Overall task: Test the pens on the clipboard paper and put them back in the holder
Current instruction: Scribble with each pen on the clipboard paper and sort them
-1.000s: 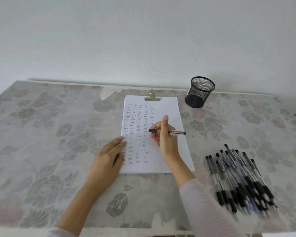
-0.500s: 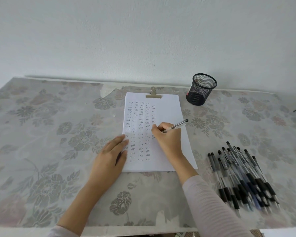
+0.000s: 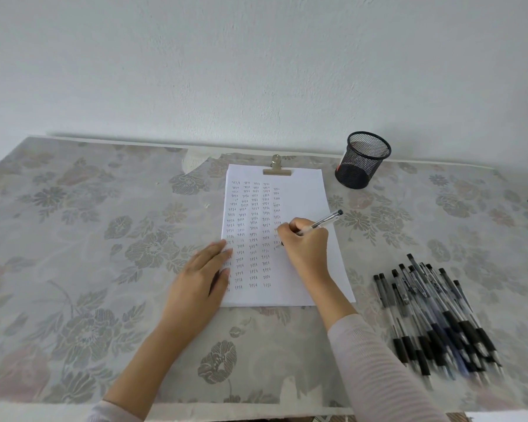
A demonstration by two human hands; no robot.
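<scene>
One clear-barrelled pen (image 3: 320, 222) is pinched in the right hand (image 3: 305, 248), tip on the white clipboard paper (image 3: 305, 190). The left hand (image 3: 201, 278) lies flat on that paper's left edge; if it lifts, the sheet might skid mid-stroke. Right of the paper, a heap of black-grip pens (image 3: 433, 318) could roll (the sleeve (image 3: 378, 360) is close). The black mesh holder (image 3: 363, 159) stands beyond the paper's far right corner; a careless drop might tip it.

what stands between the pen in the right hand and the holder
Nothing visible. Between the pen in the right hand and the holder lie only bare paper and tablecloth, and the holder's mouth is open.
</scene>
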